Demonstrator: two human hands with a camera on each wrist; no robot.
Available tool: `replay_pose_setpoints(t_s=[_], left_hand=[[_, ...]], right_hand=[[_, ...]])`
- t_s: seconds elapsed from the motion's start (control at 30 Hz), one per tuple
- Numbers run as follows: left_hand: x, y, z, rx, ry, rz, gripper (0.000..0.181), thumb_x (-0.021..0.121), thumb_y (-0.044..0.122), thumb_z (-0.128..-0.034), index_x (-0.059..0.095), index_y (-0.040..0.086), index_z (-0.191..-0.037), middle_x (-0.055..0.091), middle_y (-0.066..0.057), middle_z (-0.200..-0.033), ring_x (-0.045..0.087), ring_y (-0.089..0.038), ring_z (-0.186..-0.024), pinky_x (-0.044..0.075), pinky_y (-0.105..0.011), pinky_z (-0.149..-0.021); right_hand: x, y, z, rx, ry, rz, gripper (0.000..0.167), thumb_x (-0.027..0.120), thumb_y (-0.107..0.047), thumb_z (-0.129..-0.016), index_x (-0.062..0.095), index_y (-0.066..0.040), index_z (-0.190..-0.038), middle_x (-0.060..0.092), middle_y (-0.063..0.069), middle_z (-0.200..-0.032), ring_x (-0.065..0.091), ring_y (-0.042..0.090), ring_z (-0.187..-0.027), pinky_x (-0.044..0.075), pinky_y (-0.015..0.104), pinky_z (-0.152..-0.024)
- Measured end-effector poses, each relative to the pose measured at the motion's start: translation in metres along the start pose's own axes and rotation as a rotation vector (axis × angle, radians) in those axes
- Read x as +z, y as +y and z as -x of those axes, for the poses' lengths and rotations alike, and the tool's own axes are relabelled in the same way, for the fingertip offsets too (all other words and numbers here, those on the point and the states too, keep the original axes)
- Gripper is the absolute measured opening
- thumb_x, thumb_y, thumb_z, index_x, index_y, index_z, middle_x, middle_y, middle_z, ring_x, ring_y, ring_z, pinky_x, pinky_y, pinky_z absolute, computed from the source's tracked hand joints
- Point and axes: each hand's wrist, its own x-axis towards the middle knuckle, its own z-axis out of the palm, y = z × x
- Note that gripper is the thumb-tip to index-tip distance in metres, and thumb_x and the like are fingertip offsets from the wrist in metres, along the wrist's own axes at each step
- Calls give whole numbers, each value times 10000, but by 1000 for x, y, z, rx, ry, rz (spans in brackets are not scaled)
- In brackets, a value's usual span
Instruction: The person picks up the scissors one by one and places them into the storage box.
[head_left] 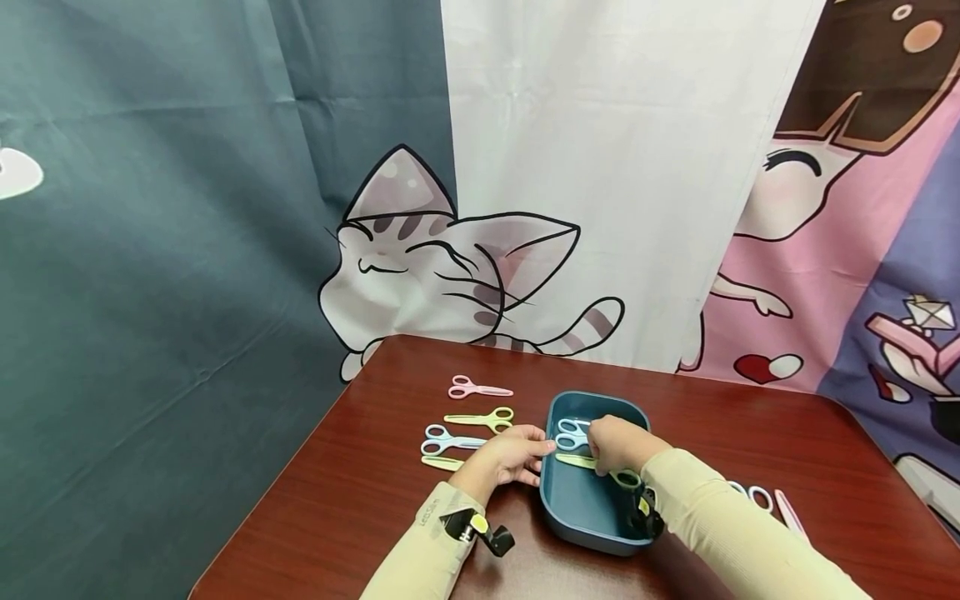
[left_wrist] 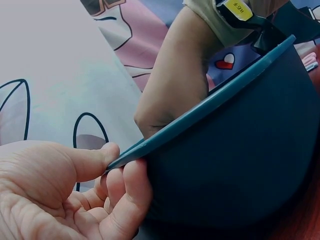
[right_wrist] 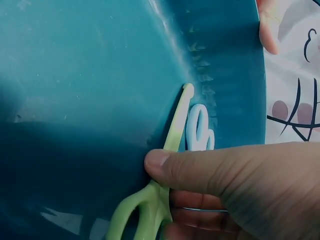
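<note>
My left hand [head_left: 512, 457] pinches the left rim of a blue-teal plastic bin [head_left: 597, 533], thumb over the edge and fingers against the outer wall, as the left wrist view shows. Inside the bin my right hand [head_left: 621, 442] grips green scissors [right_wrist: 175, 127] around the pivot, with thumb in front and fingers behind. Their handle loops stick out below the thumb in the right wrist view. Light blue scissors [head_left: 572, 435] lie beside them at the bin's wall, partly hidden by the right hand.
Left of the bin lie pink scissors [head_left: 480, 389], yellow-green scissors [head_left: 477, 418], blue scissors [head_left: 452, 442] and another green pair [head_left: 442, 462] partly behind the left hand. More scissors, white-blue [head_left: 761, 498] and pink [head_left: 791, 513], lie beyond the right forearm. A printed curtain [head_left: 600, 167] hangs behind the brown table [head_left: 300, 517].
</note>
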Motion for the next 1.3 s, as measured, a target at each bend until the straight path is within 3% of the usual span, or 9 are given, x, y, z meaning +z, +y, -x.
replay_pose_setpoints(t_s=[0.43,0.6,0.73,0.83,1.0,1.3], left_hand=[[3,-1,0,-2,-16,2,109,625,117,-1004,544,114,-932,531,-26,-702,517,-95,-559,539,-269,-475],[2,-2,1,7,-20,2,111,624,117,-1005,542,118,-930,528,-23,-706,513,-93,-565,540,-266,-479],[0,-1,3,6,-8,-5,112,626,117,-1004,542,114,-928,520,-26,-699,504,-97,-565,535,-263,-472],[-1,0,4,6,-3,-6,114,628,117,-1003,545,112,-925,521,-27,-699,504,-100,-567,533,-259,-469],[2,1,3,10,-7,-6,116,626,119,-1006,546,115,-921,522,-21,-705,507,-96,-573,536,-256,-475],[2,1,1,9,1,-5,119,632,121,-1002,546,112,-919,530,-23,-708,517,-91,-567,538,-255,-477]], right_hand=[[-2,1,6,11,-8,-7,296,876,-38,-748,613,-133,-651,545,-32,-623,502,145,-614,441,307,-580],[-9,8,7,-16,55,-64,258,886,-99,-751,647,-148,-666,569,-55,-636,512,130,-617,457,307,-575],[-27,18,9,-40,140,-148,188,847,-150,-816,678,-160,-732,589,-63,-672,519,119,-634,461,298,-585],[-46,27,18,-22,192,-198,152,813,-174,-858,675,-151,-799,596,-46,-711,529,135,-658,468,310,-599],[-65,51,41,47,202,-223,148,795,-188,-871,664,-121,-854,615,-20,-752,547,162,-692,480,336,-621],[-62,99,85,136,206,-220,221,797,-240,-851,649,-78,-877,626,-10,-783,555,176,-715,480,349,-628]])
